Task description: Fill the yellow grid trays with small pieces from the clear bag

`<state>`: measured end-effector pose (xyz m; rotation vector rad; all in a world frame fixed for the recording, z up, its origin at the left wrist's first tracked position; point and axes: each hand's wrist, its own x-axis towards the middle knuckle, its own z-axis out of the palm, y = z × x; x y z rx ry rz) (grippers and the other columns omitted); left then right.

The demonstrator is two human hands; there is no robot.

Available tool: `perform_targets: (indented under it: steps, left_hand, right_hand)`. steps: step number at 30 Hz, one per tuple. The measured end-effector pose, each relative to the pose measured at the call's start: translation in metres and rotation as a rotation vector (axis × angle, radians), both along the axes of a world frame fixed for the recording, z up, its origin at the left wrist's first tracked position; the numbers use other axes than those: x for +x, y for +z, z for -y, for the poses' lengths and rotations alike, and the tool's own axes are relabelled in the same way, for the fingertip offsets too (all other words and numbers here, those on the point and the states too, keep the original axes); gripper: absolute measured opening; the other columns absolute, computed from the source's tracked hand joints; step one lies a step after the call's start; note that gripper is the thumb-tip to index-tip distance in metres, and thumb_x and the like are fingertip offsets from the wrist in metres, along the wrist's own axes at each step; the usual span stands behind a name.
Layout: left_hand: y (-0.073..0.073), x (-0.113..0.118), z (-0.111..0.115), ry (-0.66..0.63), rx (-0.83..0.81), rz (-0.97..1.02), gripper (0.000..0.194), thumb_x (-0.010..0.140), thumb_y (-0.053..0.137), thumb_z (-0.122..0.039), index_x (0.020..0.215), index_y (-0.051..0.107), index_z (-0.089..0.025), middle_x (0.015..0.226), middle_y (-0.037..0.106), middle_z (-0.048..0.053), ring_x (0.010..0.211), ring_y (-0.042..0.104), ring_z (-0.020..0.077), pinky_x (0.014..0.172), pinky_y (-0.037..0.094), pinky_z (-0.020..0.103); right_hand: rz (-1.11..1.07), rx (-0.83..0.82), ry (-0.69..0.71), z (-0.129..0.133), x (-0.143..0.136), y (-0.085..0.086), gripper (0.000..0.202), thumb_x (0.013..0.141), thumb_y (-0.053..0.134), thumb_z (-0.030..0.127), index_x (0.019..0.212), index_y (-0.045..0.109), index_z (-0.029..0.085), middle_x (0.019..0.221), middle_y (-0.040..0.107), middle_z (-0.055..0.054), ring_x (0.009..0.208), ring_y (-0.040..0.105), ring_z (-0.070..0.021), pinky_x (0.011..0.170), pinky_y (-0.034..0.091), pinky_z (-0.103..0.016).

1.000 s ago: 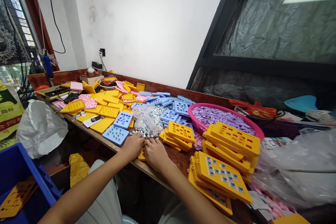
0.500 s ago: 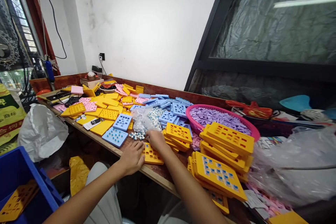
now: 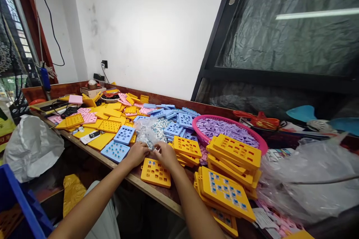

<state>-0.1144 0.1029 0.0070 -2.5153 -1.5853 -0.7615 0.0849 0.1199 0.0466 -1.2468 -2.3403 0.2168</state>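
A yellow plastic panel with square holes (image 3: 156, 173) lies flat near the table's front edge; a few of its top holes hold small blue and white pieces. Just beyond it, my left hand (image 3: 138, 154) and my right hand (image 3: 166, 154) are close together at a heap of small white and blue pieces (image 3: 160, 129). Both hands have their fingers curled in, and what they pinch is too small to make out. A clear plastic bag (image 3: 146, 134) lies over part of the heap. To the left, a light blue panel (image 3: 115, 151) carries several small blue pieces.
Stacked yellow panels (image 3: 224, 190) stand at the right, in front of a pink basket (image 3: 262, 142) of purple pieces. More yellow panels (image 3: 113, 113) and blue panels (image 3: 185, 121) cover the table's back. A blue crate (image 3: 25, 198) is at lower left.
My left hand has come off the yellow panel and moved forward to the small pieces, beside my right hand. The panel now lies untouched. The whole view has shifted slightly.
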Motion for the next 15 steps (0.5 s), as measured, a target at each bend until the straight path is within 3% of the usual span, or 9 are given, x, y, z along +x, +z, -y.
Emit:
perform_targets:
  steps: [6, 11, 15]
  left_hand:
    - [-0.009, 0.001, -0.001, 0.03, 0.024, 0.011, 0.015, 0.093, 0.063, -0.016, 0.095, 0.077, -0.021, 0.1, 0.069, 0.007, 0.098, 0.06, 0.0231, 0.088, 0.045, 0.035]
    - [-0.002, 0.002, 0.002, 0.054, 0.063, 0.065, 0.01, 0.094, 0.063, -0.018, 0.094, 0.072, -0.018, 0.099, 0.069, 0.008, 0.102, 0.06, 0.0242, 0.092, 0.045, 0.037]
    - [0.009, 0.009, 0.018, 0.055, 0.089, 0.294, 0.013, 0.098, 0.059, -0.026, 0.101, 0.069, -0.019, 0.102, 0.071, 0.006, 0.101, 0.062, 0.0225, 0.091, 0.046, 0.035]
  right_hand:
    - [-0.065, -0.022, 0.089, 0.026, 0.013, 0.014, 0.012, 0.094, 0.065, 0.031, 0.093, 0.073, 0.022, 0.1, 0.071, -0.004, 0.089, 0.064, -0.0184, 0.077, 0.041, -0.027]
    - [-0.001, -0.083, 0.026, 0.048, 0.028, 0.003, 0.012, 0.091, 0.069, 0.033, 0.09, 0.071, 0.022, 0.093, 0.074, -0.003, 0.087, 0.065, -0.0192, 0.073, 0.038, -0.026]
    - [-0.027, -0.129, -0.077, 0.046, 0.028, -0.006, 0.016, 0.088, 0.073, 0.034, 0.1, 0.07, 0.023, 0.089, 0.075, -0.002, 0.082, 0.066, -0.0187, 0.069, 0.036, -0.025]
